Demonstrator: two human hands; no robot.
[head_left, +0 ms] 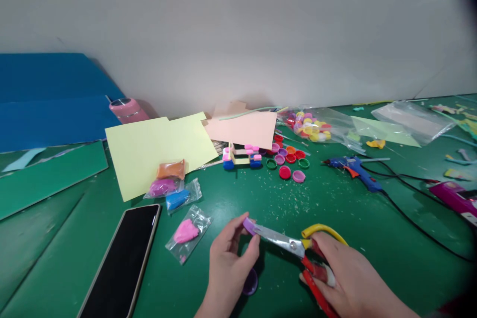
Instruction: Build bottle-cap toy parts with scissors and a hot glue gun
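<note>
My left hand (231, 263) pinches a light purple bottle cap (249, 226) between thumb and fingers. The fingers of my right hand (345, 271) are wrapped round the handles of a pair of scissors (285, 242), one handle yellow and the other red. The tips of the blades meet the rim of the cap; whether they cut into it I cannot tell. A dark purple cap (251, 282) lies on the table, partly behind my left hand. Beyond both hands stands a small model (242, 156) of sticks with pink and blue pieces.
Several loose caps (285, 173) lie behind the hands, near a bag of caps (307, 126). A blue glue gun (352, 169) with its cable rests at the right. Clay packets (187, 231) and a phone (121, 261) lie left. A white panel (238, 39) stands behind.
</note>
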